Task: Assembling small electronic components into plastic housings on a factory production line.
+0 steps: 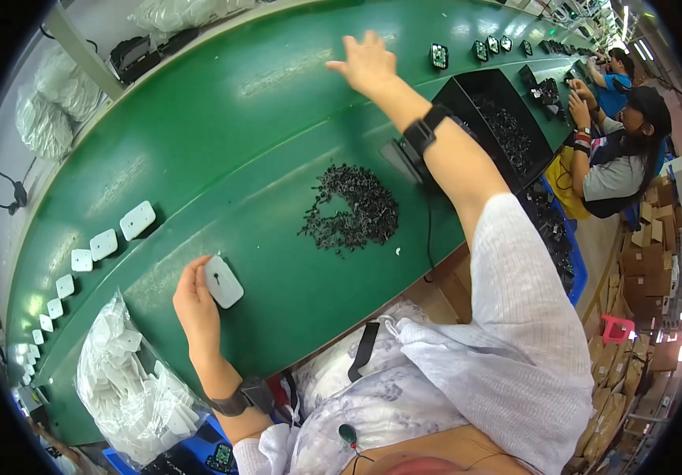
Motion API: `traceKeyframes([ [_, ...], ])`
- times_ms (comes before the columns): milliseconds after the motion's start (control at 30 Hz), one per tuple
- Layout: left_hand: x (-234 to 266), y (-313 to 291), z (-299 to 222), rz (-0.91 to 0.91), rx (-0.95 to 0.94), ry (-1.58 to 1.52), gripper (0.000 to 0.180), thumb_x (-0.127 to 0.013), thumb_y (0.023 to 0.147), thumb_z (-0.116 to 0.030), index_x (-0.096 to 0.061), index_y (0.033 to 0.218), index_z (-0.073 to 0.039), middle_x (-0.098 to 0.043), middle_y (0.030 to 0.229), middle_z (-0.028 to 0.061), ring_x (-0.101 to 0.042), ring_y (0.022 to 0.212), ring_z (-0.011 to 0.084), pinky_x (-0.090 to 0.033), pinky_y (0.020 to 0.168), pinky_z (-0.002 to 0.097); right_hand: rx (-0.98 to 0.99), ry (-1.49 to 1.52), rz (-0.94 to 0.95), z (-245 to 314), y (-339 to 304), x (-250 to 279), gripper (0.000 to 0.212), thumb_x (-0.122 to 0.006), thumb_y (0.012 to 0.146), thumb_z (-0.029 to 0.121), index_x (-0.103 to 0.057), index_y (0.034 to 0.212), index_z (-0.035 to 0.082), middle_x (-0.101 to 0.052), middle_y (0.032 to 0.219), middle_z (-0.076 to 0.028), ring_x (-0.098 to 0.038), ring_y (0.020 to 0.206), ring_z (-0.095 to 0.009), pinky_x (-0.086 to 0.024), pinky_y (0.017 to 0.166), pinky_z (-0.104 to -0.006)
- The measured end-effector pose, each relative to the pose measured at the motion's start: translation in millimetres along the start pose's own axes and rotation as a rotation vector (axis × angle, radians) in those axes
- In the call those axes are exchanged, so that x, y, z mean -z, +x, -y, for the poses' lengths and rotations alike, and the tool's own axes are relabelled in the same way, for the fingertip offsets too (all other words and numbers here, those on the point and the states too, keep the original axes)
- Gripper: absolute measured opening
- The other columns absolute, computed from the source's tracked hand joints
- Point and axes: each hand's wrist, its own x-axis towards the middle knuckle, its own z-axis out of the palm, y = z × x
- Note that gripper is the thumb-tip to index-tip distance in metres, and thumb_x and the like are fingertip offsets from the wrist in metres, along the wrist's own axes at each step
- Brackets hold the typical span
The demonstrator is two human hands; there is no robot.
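The left hand [195,305] pinches a white plate [223,281] at lower left near the table edge [293,356]. The right hand [369,62], fingers spread and empty, hovers over bare green belt [222,119] at upper centre. A black parts pile [353,210] lies between them, with a black bin [467,95] at right.

- We sit at a long green conveyor belt [222,119] that curves across the whole view — glossy, catching the overhead light.
- Along its far edge runs a pale grey metal rail [80,55].
- To our right stand stacked brown cardboard boxes [653,269] and a small red plastic stool [616,326] on the floor.
- Bright ceiling strip lights [624,20] glow at the far end.
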Motion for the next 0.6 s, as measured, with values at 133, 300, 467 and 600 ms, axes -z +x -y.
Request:
traceKeyframes([
  [133,3.9,-8.6,-2.9,0.019,-0.082,0.326,0.023,-0.052,0.094,-0.013,-0.060,0.115,-0.008,-0.052,0.092,0.0115,-0.054,0.081,0.0294,-0.046,0.072,0.0362,-0.118,0.068,0.308,-26.5,36.0,-13.4,0.066,-0.060,0.079,0.058,-0.054,0.121,0.007,-0.056,0.118,-0.023,-0.057,0.108,-0.035,-0.048,0.087,-0.0456],
  [300,-4.1,-32.1,-9.9,-0.141,-0.179,0.493,0.041,-0.064,0.085,-0.016,-0.053,0.123,-0.005,-0.053,0.099,0.0146,-0.051,0.092,0.0333,-0.043,0.081,0.0407,0.115,0.533,0.412,35.3,18.3,8.3,0.056,-0.067,0.070,0.032,-0.057,0.113,-0.001,-0.063,0.107,-0.023,-0.062,0.099,-0.033,-0.050,0.085,-0.0397],
  [467,-11.8,-39.9,-1.3,-0.171,-0.260,0.481,0.051,-0.071,0.076,-0.013,-0.053,0.123,-0.003,-0.055,0.111,0.0171,-0.050,0.101,0.0366,-0.040,0.089,0.0442,0.497,1.103,0.497,105.6,-88.0,42.4,0.043,-0.071,0.072,0.020,-0.056,0.110,0.006,-0.058,0.102,-0.011,-0.056,0.098,-0.024,-0.044,0.091,-0.0338],
  [600,-7.3,-41.9,3.1,-0.128,-0.332,0.326,0.052,-0.068,0.071,0.001,-0.056,0.121,-0.007,-0.060,0.114,0.0115,-0.053,0.108,0.0318,-0.040,0.091,0.0416,0.736,0.861,0.408,123.4,-130.9,36.4,0.037,-0.068,0.073,0.015,-0.056,0.107,0.008,-0.059,0.101,-0.011,-0.056,0.097,-0.028,-0.046,0.088,-0.0369],
])
